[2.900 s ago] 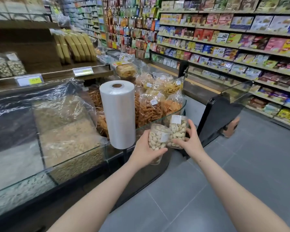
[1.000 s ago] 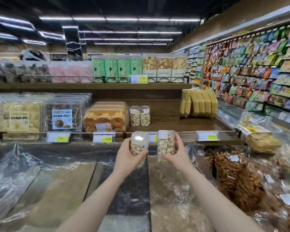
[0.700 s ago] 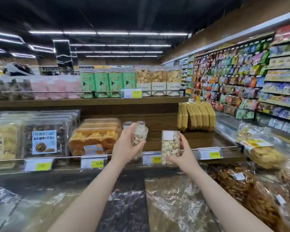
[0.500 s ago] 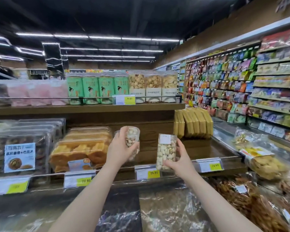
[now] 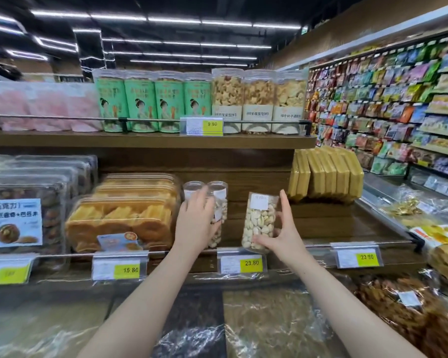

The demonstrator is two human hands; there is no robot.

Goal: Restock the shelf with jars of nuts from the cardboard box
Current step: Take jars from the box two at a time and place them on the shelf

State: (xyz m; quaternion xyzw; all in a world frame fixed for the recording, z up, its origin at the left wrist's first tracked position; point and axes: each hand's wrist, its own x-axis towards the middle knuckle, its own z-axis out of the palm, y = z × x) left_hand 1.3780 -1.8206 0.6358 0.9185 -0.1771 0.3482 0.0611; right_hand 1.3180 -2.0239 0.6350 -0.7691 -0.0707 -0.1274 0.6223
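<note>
My right hand (image 5: pixel 282 235) grips a clear jar of pale nuts (image 5: pixel 259 222) with a white label, held upright just over the lower wooden shelf (image 5: pixel 321 228) behind its front rail. My left hand (image 5: pixel 195 220) wraps a second jar of nuts (image 5: pixel 217 235), mostly hidden by the palm, low over the same shelf. Right behind it stand two jars (image 5: pixel 219 188) of the same kind. The cardboard box is out of view.
Orange snack trays (image 5: pixel 124 215) sit left of the jars, yellow packs (image 5: pixel 326 174) to the right. Price tags (image 5: pixel 241 263) hang on the front rail. Tall canisters (image 5: pixel 256 99) fill the upper shelf. Plastic-covered bulk bins (image 5: pixel 264 321) lie below my arms.
Both hands have reached forward and down over the rail, carrying the two jars onto the lower shelf. The left jar has gone from raised and tilted to low beside the standing jars.
</note>
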